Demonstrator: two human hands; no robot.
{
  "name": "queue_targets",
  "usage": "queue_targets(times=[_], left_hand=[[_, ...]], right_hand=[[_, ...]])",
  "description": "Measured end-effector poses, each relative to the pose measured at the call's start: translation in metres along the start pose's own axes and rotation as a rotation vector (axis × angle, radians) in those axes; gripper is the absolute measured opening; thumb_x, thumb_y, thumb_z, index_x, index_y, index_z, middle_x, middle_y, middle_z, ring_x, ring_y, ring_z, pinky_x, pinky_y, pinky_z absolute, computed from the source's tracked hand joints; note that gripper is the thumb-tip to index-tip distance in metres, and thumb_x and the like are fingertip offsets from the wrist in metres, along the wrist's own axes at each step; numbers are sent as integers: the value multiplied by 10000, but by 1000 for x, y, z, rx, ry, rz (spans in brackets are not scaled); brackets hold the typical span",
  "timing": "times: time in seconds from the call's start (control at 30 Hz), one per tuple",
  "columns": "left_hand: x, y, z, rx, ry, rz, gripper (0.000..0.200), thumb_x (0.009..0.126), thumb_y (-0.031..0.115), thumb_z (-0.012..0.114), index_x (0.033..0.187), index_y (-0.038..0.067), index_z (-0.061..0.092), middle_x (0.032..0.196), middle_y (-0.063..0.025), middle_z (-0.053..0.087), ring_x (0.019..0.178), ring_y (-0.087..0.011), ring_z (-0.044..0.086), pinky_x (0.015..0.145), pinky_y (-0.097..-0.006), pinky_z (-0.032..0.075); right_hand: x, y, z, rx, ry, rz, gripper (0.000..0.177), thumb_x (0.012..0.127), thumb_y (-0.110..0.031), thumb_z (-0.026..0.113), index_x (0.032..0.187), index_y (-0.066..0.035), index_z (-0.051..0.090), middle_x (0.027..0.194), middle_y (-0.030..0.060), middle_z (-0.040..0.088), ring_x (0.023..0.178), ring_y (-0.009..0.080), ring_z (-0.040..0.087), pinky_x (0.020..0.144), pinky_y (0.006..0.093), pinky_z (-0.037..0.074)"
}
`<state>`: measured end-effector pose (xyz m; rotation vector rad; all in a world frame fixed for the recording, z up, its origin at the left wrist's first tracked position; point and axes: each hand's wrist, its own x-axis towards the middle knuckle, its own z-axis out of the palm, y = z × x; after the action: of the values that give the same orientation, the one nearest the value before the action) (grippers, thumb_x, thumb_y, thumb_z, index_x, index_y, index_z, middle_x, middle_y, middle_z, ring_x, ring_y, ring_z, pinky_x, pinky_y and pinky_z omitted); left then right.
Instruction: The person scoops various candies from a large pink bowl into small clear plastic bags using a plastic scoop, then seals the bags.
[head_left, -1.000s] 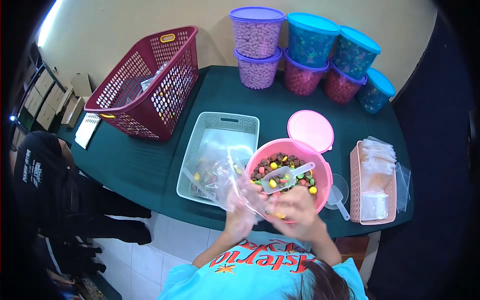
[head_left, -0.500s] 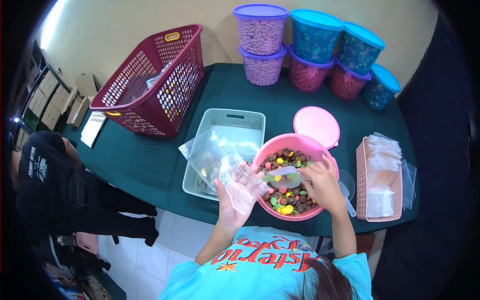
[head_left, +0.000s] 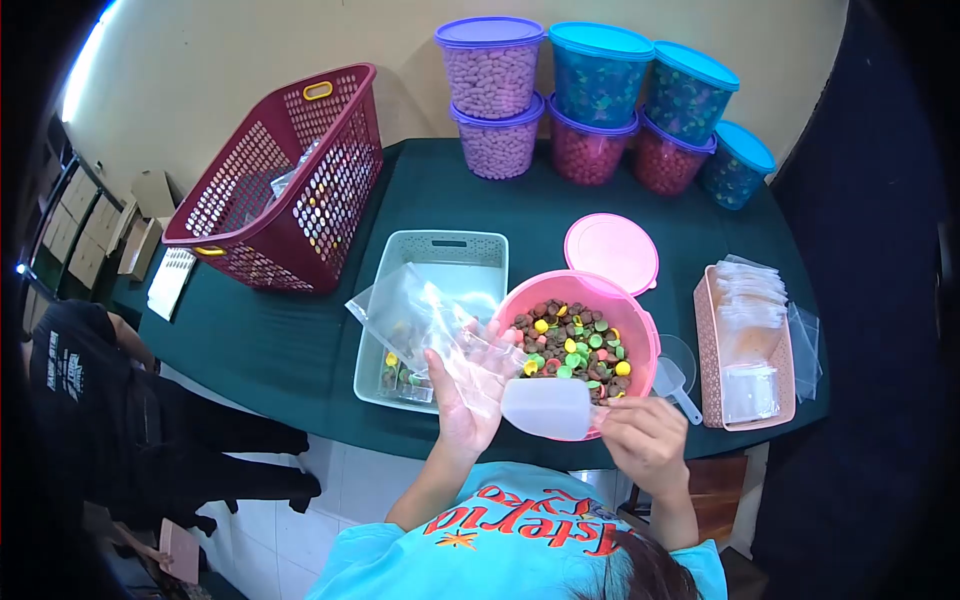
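Observation:
My left hand (head_left: 468, 400) is palm up with a clear plastic bag (head_left: 410, 312) over its palm and fingers. In my right hand (head_left: 645, 440) is the handle of a translucent scoop (head_left: 546, 407), whose blade lies across the near rim of a pink tub (head_left: 640, 318), close to my left fingers. Inside the tub are brown, green, yellow and pink candies (head_left: 578, 345). Behind my left hand sits a pale green basket (head_left: 480, 245) with some filled bags at its near end.
A maroon laundry basket (head_left: 330, 200) stands back left; lidded candy containers (head_left: 595, 85) are stacked at the back. A pink lid (head_left: 612, 252), another scoop (head_left: 676, 385) and a pink basket of bags (head_left: 712, 350) are nearby. A person in black (head_left: 120, 400) is at left.
My right hand has moved down toward me, bringing the scoop from over the candies to the tub's near rim. The view has shifted slightly. My left hand still holds the bag.

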<state>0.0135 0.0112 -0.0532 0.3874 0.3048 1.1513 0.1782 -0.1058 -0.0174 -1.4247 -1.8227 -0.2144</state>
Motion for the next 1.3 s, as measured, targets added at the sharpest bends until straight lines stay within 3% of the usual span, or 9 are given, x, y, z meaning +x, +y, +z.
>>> queue_targets(times=[0.2, 0.33, 0.37, 0.57, 0.87, 0.9, 1.07, 1.13, 1.3], left_hand=[[-2, -14, 7, 175, -56, -84, 757, 779, 638, 405, 1273, 75, 292, 1239, -132, 418, 1183, -284, 375, 981, -449, 311], [-3, -19, 6, 143, -110, -102, 588, 809, 369, 499, 1272, 72, 293, 1228, -131, 429, 1136, -262, 420, 967, -421, 337], [-4, -17, 10, 91, -79, -125, 537, 760, 229, 497, 1241, 70, 320, 1178, -120, 455, 1111, -248, 437, 951, -410, 353], [0, -20, 7, -22, 18, -82, 476, 719, 171, 498, 1164, 64, 367, 1072, -95, 483, 1068, -214, 461, 920, -382, 376], [-20, -32, 1, -27, -40, -172, 483, 737, 263, 481, 1157, 49, 375, 1055, -74, 466, 1046, -174, 443, 925, -323, 345], [-25, -33, 3, -72, -145, -204, 539, 772, 246, 484, 1248, 68, 304, 1117, -69, 447, 1066, -176, 425, 950, -334, 322], [-42, -32, 6, -158, -207, -471, 521, 798, 271, 486, 1247, 77, 307, 1122, -50, 407, 1039, -144, 426, 911, -312, 335], [-42, -31, 11, 129, -63, -349, 530, 759, 295, 476, 1212, 50, 353, 1093, -68, 459, 1063, -189, 435, 941, -343, 329], [-31, -29, -2, -37, -120, -188, 542, 759, 154, 534, 1243, 58, 311, 1102, -80, 482, 1071, -213, 454, 941, -373, 355]], right_hand=[[0, -7, 7, -16, -5, -94, 176, 568, -49, 678, 733, -87, 629, 709, -29, 597, 637, 134, 549, 560, 250, 428], [4, -15, 16, -4, -37, -116, 195, 566, -38, 673, 751, -80, 629, 705, -24, 588, 621, 139, 526, 539, 236, 412], [3, -15, 23, 34, -11, -108, 205, 569, -32, 669, 765, -77, 633, 745, -10, 590, 655, 145, 527, 558, 249, 416], [20, -28, 38, 288, 109, -42, 459, 611, -54, 627, 1065, -58, 556, 1070, 140, 524, 976, 299, 518, 906, 429, 389], [22, -25, 56, 310, 49, -60, 379, 665, -54, 594, 1038, 10, 573, 1138, 156, 530, 1089, 296, 493, 968, 492, 299], [24, -28, 54, 335, 113, -52, 321, 675, -90, 590, 980, 10, 570, 1058, 143, 555, 1004, 291, 533, 928, 488, 347], [21, -31, 72, 301, 374, -44, 257, 671, -152, 598, 884, -44, 505, 846, 102, 521, 787, 246, 520, 790, 437, 402], [15, -28, 75, 375, 377, -41, 287, 668, -149, 602, 913, -42, 497, 890, 113, 509, 831, 258, 497, 810, 435, 384], [-11, -23, 66, 384, 308, 3, 343, 626, -94, 625, 943, -49, 503, 927, 113, 466, 843, 264, 481, 756, 403, 404]])
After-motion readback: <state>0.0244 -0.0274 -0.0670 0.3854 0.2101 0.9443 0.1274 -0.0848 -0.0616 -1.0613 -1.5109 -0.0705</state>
